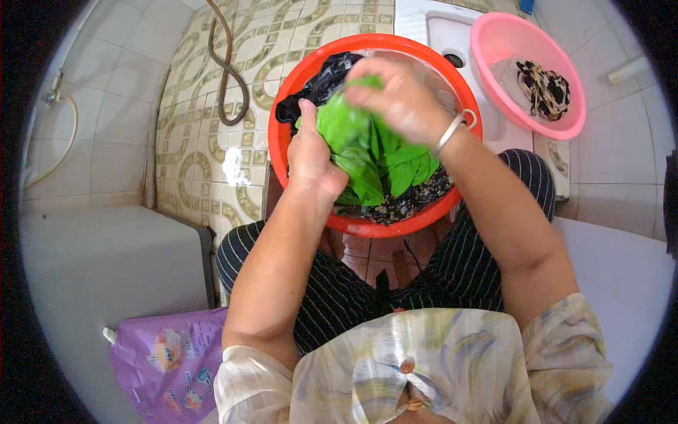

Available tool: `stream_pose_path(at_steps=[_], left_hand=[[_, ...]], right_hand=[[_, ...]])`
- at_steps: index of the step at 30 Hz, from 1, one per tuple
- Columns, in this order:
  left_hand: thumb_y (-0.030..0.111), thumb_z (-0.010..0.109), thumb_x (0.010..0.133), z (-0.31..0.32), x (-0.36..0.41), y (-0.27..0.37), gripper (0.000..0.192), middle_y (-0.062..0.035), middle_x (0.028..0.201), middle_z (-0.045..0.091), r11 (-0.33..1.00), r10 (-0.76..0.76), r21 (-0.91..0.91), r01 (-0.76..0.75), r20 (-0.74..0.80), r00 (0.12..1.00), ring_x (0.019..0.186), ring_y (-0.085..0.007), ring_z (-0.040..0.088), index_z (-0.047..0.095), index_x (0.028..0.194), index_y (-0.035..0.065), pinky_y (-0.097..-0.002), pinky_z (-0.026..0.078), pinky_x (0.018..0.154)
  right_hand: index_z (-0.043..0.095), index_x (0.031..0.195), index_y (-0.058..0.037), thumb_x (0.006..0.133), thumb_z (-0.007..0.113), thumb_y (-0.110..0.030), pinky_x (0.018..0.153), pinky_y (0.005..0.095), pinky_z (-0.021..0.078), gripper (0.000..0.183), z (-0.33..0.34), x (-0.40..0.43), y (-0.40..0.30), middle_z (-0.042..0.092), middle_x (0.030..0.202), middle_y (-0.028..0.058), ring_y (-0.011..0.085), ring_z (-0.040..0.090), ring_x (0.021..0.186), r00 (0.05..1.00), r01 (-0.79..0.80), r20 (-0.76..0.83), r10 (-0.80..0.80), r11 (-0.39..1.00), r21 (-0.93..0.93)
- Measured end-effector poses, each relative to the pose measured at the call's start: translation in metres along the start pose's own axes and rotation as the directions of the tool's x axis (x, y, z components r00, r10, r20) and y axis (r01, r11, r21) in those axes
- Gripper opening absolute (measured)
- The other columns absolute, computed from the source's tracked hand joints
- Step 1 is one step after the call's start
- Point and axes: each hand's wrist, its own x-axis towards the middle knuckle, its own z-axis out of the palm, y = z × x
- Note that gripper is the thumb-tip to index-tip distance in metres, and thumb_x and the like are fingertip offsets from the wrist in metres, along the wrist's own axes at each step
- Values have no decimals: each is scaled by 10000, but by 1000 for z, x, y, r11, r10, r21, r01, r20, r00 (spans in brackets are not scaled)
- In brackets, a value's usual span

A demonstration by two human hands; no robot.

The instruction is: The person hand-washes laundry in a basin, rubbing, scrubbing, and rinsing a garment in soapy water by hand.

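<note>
A wet bright green cloth garment (pixel 360 143) is bunched up between my two hands, above a red plastic basin (pixel 365 229). My left hand (pixel 312 153) holds its left side, thumb pointing up. Blurred by motion, my right hand (pixel 397 95) grips the upper part of the cloth, and a silvery bangle (pixel 449 133) circles that wrist. Black fabric (pixel 331 79) lies at the basin's far left. A dark patterned cloth (pixel 408 204) shows below the green one at the near side. Soapy water (pixel 424 69) is visible toward the far right of the basin.
A pink basin (pixel 487 85) with a black-and-beige patterned cloth (pixel 543 90) stands at the far right, by a white squat toilet (pixel 450 32). A brown hose (pixel 228 69) lies on the tiled floor (pixel 196 159). At lower left is a purple spouted pouch (pixel 164 360) beside a grey box-like surface (pixel 116 254).
</note>
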Motion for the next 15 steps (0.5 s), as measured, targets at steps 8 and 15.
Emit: stream_pose_path(at_steps=[8, 15], left_hand=[[425, 411, 850, 16, -8, -38, 395, -63, 967, 595, 997, -78, 3, 78, 21, 997, 895, -230, 562, 550, 981, 79, -389, 407, 834], [474, 399, 862, 9, 3, -38, 407, -61, 955, 581, 998, -10, -65, 13, 40, 999, 866, -206, 556, 534, 971, 106, -357, 440, 772]], right_hand=[[621, 601, -93, 818, 441, -346, 531, 421, 463, 378, 21, 1, 11, 580, 594, 161, 318, 583, 561, 994, 59, -19, -109, 670, -740], [611, 583, -67, 826, 431, -316, 551, 435, 465, 392, 31, -19, 3, 577, 596, 178, 335, 583, 581, 982, 170, 70, -173, 673, -720]])
